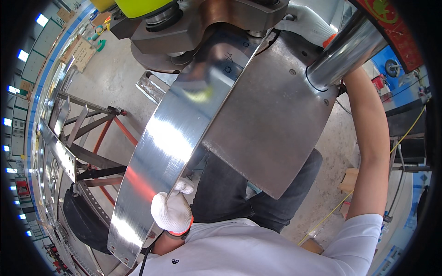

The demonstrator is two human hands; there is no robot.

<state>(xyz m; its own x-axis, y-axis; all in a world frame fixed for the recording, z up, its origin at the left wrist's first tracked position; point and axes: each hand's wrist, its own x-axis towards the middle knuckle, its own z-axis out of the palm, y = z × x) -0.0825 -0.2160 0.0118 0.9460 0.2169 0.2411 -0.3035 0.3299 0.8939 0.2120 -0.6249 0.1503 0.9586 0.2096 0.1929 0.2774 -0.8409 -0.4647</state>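
A long shiny metal strip [168, 133] runs slantwise from the lower left up under the steel head of a bending machine [161, 41]. Pen marks show near its upper end. My left hand [172, 212], in a white knitted glove, grips the strip's right edge near the low end, thumb and fingers curled about it. Beyond the flat steel table plate [267, 110], at the upper right, my right hand [306, 26] is also gloved. Its fingers are bent close beside the machine head; what they hold is hidden. The right forearm passes behind a chrome column [345, 50].
Left of the strip stands a metal frame rack [94, 156] with red legs and steel bars. A black bag-like thing [85, 216] hangs by it. My legs are under the plate's near corner. A yellow cord [324, 218] crosses the floor at right. Boxes stand at the far left.
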